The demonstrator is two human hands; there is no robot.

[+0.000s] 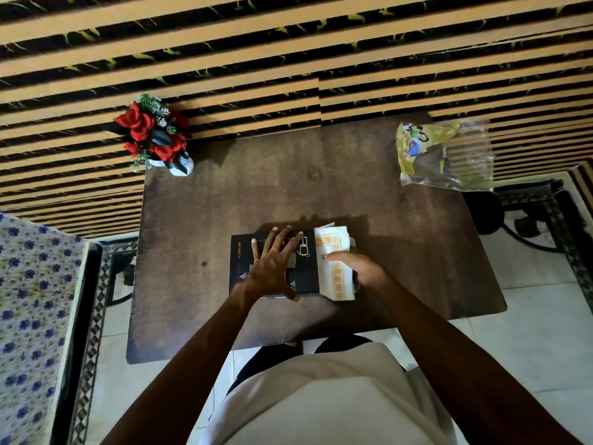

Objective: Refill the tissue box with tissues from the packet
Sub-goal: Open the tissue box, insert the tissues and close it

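A flat black tissue box [244, 277] lies on the dark wooden table [369, 203], near its front edge. My left hand [274, 268] rests flat on top of the box with its fingers spread. At the box's right end sits a stack of white tissues with an orange pattern [333, 252]. My right hand [359, 268] grips this stack from the right side, thumb on top. Whether the stack is partly inside the box cannot be told. The plastic packet [446, 155], yellow and clear, lies at the table's far right corner and looks mostly empty.
A small white vase of red artificial roses [154, 136] stands at the table's far left corner. A striped wall lies beyond the table. A bed with a blue flowered cover [32, 300] is at the left. A dark metal frame [529, 213] stands at the right.
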